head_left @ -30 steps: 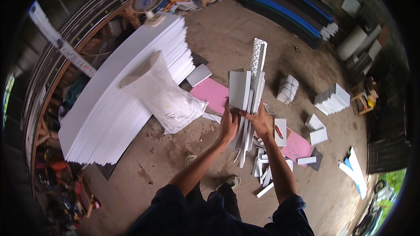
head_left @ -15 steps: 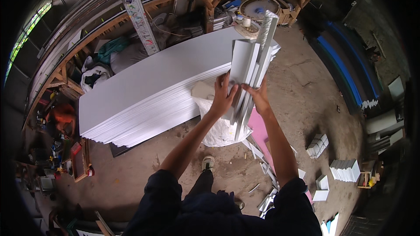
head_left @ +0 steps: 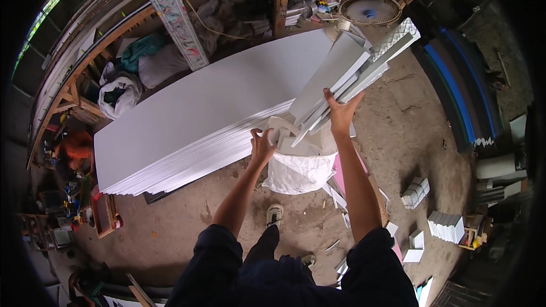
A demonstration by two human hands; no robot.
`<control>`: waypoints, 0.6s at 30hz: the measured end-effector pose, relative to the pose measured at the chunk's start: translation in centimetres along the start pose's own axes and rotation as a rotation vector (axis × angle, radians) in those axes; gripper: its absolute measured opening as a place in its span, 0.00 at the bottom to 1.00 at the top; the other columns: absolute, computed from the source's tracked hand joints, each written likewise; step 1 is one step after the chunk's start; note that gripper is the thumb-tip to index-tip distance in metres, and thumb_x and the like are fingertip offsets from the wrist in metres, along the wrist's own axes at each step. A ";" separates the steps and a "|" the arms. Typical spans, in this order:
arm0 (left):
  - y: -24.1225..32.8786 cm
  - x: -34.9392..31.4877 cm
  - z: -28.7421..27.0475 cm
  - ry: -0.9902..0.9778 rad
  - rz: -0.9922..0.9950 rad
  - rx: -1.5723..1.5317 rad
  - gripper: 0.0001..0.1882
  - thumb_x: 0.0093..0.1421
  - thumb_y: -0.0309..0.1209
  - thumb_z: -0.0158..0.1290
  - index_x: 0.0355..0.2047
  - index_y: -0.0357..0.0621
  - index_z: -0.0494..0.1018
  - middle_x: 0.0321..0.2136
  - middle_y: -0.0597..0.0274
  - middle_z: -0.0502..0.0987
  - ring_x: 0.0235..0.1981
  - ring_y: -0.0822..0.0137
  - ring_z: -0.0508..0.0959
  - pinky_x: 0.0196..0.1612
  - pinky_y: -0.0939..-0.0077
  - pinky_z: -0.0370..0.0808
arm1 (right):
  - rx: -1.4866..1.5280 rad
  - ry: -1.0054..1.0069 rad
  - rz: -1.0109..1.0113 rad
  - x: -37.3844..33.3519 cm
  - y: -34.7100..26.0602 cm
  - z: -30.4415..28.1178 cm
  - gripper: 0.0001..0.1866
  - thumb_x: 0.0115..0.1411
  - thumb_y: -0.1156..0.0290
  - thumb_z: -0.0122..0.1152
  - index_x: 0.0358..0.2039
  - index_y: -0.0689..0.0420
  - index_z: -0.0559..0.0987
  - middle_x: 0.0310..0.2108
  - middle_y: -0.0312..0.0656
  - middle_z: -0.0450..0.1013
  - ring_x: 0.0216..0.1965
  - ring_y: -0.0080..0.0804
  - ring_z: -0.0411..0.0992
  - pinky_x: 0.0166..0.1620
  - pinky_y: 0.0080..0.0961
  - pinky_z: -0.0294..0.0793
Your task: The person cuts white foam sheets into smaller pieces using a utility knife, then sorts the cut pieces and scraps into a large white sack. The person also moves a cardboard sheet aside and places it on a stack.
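Note:
My right hand (head_left: 343, 115) is closed round a bundle of long white and grey foam-like strips (head_left: 341, 71), tilted with its upper end to the far right. The bundle's lower end hangs over the mouth of a white woven sack (head_left: 301, 173). At the sack's left side my left hand (head_left: 262, 146) grips the rim, fingers bent round its edge. White offcuts (head_left: 296, 146) show inside the sack. Just behind lies a long stack of white sheets (head_left: 210, 96), partly covered by the bundle.
White offcuts (head_left: 336, 198) and a pink sheet (head_left: 344, 173) lie right of the sack. Small white stacks (head_left: 446, 226) stand farther right, near blue and black rolled sheets (head_left: 452, 91). A round fan (head_left: 369, 10) sits at the back. Another person (head_left: 77, 148) is at far left.
My left hand has let go of the bundle and moved down-left to the sack's rim. The bundle, now in my right hand alone, has tipped to the right.

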State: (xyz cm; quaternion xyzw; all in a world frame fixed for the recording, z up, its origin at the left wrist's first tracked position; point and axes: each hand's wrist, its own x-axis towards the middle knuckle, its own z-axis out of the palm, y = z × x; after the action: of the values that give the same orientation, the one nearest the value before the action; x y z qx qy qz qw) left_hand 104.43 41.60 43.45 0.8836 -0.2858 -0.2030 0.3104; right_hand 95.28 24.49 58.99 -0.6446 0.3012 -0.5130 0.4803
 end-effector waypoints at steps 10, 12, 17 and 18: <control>1.5 -3.5 -0.7 -0.188 0.185 -0.259 0.54 0.27 0.22 0.57 0.59 0.42 0.45 0.51 0.52 0.48 0.51 0.51 0.59 0.51 0.70 0.65 | -0.039 0.000 0.238 -11.5 6.5 -4.3 0.53 0.36 0.74 0.70 0.55 0.65 0.42 0.51 0.57 0.52 0.51 0.45 0.56 0.54 0.34 0.55; 1.3 -4.4 -0.6 -0.162 0.193 -0.246 0.54 0.27 0.22 0.57 0.59 0.43 0.46 0.51 0.52 0.48 0.51 0.52 0.59 0.51 0.70 0.65 | -0.216 -0.169 0.235 -13.1 7.2 -6.2 0.52 0.36 0.74 0.69 0.55 0.64 0.42 0.50 0.56 0.51 0.52 0.45 0.55 0.55 0.34 0.54; 1.5 -5.7 0.7 -0.047 0.295 -0.284 0.52 0.28 0.20 0.57 0.59 0.46 0.48 0.50 0.55 0.49 0.47 0.57 0.63 0.47 0.71 0.67 | -0.611 -0.712 0.245 -13.5 11.0 -10.2 0.53 0.37 0.66 0.71 0.55 0.64 0.43 0.52 0.54 0.49 0.55 0.52 0.51 0.55 0.39 0.54; 0.7 -6.1 0.7 -0.048 0.246 -0.312 0.52 0.29 0.19 0.56 0.59 0.47 0.49 0.49 0.56 0.50 0.44 0.59 0.64 0.44 0.72 0.68 | -0.873 -0.880 0.319 -13.5 9.0 -9.6 0.51 0.43 0.53 0.66 0.56 0.65 0.45 0.54 0.56 0.51 0.55 0.53 0.53 0.56 0.37 0.55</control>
State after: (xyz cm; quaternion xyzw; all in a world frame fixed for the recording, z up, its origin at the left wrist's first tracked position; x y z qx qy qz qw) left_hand 99.19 44.71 44.54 0.7781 -0.3640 -0.2261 0.4592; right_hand 83.19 30.21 45.78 -0.8784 0.3494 0.0473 0.3226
